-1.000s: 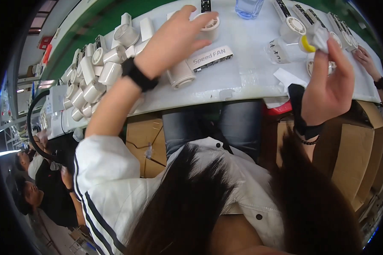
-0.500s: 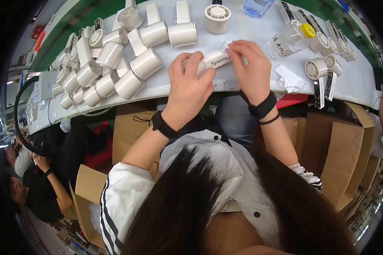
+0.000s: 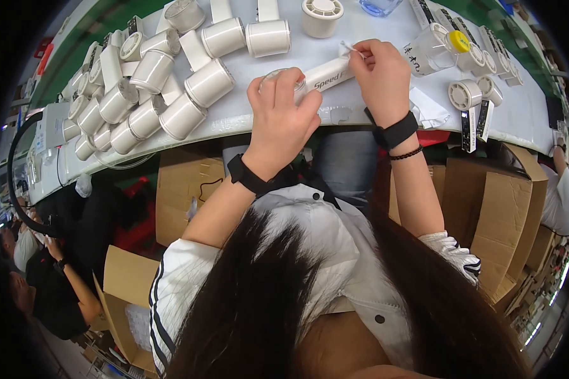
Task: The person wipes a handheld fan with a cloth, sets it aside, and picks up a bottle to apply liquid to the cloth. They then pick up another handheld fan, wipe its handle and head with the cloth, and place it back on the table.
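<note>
My left hand (image 3: pixel 279 120) is wrapped round the cylindrical head of a white handheld fan, hiding much of that head. From there the fan's long, flat handle (image 3: pixel 330 76) points to the upper right, with dark lettering on its side. At the handle's far end my right hand (image 3: pixel 384 79) is closed, pinching a small white wipe (image 3: pixel 346 48) against it. The fingers cover the handle's tip. Just beyond both hands a short, round white fan head (image 3: pixel 321 19) stands upright, its spoked vent facing up.
Many similar white fans (image 3: pixel 210 83) lie piled on the left of the white table, and more (image 3: pixel 465 95) on the right. A clear bottle with a yellow cap (image 3: pixel 459 41) lies near a crumpled white cloth (image 3: pixel 429 108). Cardboard boxes (image 3: pixel 496 234) stand below the table edge.
My right hand has moved outward along the handle with the wipe, baring more of the lettering. My left hand keeps its hold on the fan head. The whole view has shifted slightly.
</note>
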Demonstrator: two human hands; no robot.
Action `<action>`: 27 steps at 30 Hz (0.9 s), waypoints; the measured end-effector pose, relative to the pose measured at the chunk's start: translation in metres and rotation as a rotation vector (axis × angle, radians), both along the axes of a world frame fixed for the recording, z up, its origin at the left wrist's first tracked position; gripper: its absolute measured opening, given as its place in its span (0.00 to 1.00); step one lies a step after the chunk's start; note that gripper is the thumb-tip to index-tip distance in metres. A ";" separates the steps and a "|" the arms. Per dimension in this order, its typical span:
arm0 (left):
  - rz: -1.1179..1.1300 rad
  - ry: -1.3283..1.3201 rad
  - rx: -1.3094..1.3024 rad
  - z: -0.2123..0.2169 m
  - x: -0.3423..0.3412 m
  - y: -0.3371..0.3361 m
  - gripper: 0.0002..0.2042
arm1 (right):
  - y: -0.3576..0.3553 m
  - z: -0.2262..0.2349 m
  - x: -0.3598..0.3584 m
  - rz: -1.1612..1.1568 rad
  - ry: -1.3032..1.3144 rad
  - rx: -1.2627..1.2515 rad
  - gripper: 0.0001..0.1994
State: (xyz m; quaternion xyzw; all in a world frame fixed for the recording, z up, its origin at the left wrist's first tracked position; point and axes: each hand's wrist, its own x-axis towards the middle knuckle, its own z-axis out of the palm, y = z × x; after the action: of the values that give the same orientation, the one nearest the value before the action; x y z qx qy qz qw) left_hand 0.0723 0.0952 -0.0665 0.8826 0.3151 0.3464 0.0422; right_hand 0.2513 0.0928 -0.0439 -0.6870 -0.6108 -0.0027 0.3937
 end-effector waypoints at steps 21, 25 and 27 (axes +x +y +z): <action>0.467 -0.276 -0.022 0.092 -0.147 0.022 0.15 | -0.066 0.008 0.005 0.105 0.719 0.026 0.05; 0.791 -0.151 0.136 0.112 -0.233 0.086 0.14 | -0.076 -0.001 0.010 0.097 0.755 -0.037 0.06; 0.857 -0.145 0.012 0.115 -0.264 0.121 0.15 | -0.079 -0.004 0.010 0.088 0.808 -0.069 0.06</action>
State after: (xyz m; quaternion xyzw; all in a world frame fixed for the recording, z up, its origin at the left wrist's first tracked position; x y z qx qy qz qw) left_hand -0.1913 0.2161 0.0480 0.6458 0.6472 0.3954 -0.0886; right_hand 0.2616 0.0136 -0.0482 -0.6188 -0.4357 0.3048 0.5783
